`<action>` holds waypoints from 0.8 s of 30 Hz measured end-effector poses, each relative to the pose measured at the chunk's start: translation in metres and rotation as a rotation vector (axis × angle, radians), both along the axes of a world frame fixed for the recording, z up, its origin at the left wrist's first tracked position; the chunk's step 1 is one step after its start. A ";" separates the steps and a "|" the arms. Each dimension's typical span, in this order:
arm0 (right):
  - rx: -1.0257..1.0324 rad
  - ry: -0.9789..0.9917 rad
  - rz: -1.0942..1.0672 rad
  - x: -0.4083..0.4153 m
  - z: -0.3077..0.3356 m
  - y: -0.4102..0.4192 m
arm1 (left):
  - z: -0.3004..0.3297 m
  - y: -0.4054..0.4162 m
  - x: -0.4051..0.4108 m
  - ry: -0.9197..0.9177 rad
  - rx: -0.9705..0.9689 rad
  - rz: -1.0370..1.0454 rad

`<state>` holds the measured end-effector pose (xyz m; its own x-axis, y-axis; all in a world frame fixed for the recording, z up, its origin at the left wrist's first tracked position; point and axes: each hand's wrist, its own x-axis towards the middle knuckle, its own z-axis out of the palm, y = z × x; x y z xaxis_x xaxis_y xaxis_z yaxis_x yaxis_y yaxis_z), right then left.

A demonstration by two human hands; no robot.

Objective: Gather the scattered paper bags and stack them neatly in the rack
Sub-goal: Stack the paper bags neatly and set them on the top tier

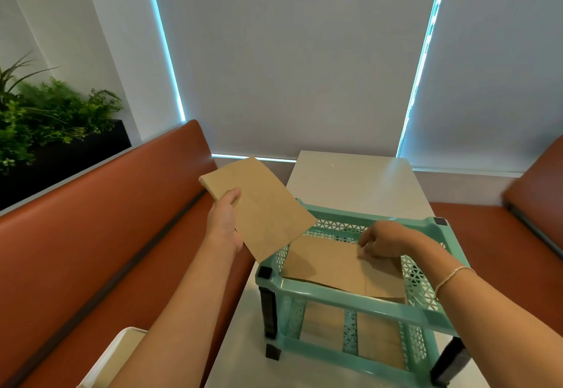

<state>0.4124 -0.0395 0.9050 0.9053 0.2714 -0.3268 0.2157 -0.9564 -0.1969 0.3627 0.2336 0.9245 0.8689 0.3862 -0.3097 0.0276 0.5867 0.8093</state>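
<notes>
On the pale table (353, 180) between two orange-brown booth seats stands a mint-green plastic rack (359, 302) with black legs and perforated walls, two tiers visible; top tier holds brown paper bags lying flat (341, 265), slightly skewed, near edge poking over the front rim at the right; lower tier also shows brown bags (323, 329) seen through the front opening, split by a perforated green strip. Left hand (224, 220) is raised over the left bench (106, 229), just left of the rack, gripping a small stack of flat brown paper bags (259, 204) by their left edge, thumb curled on top, other fingers hidden under the paper; the stack is tilted, its lower right corner hanging over the rack's back-left rim, cannot tell if it touches. Right hand (384, 241) reaches into the top tier, fingers curled together with tips down on the bags lying there, looks like pinching or pressing the top sheet near its back edge, cannot tell which. Thin beaded bracelet (454, 276) on the right wrist. Background: grey roller blinds (289, 52) with bright cyan light strips at their edges, green plants in a black planter (48, 116) behind the left bench, second bench (524, 229) at right. White object at the lower left edge, partly hidden by the left forearm, unclear what it is
</notes>
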 end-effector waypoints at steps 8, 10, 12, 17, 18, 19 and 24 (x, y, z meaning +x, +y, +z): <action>-0.125 0.050 0.011 -0.013 0.006 0.015 | -0.001 -0.011 0.007 0.006 -0.009 -0.002; -0.094 0.040 -0.005 -0.014 0.006 0.016 | 0.000 -0.016 0.007 0.000 -0.023 -0.015; 0.069 -0.036 -0.029 -0.012 0.012 0.014 | 0.001 -0.020 0.008 -0.001 -0.020 -0.033; 0.990 -0.040 -0.335 -0.018 0.051 0.034 | -0.001 -0.033 0.006 -0.013 0.028 -0.075; 1.034 -0.032 -0.337 -0.021 0.057 0.042 | -0.002 -0.036 0.005 -0.021 0.033 -0.086; 1.012 -0.049 -0.313 -0.023 0.060 0.050 | -0.002 -0.040 0.004 -0.028 0.039 -0.096; 0.855 -0.218 -0.296 -0.031 0.062 0.079 | 0.000 -0.054 -0.003 -0.063 0.124 -0.128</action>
<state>0.3809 0.0394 0.9667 0.9940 0.0897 0.0631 0.1012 -0.5270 -0.8438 0.3595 0.1795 0.9248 0.9296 0.3028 -0.2102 0.0428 0.4777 0.8775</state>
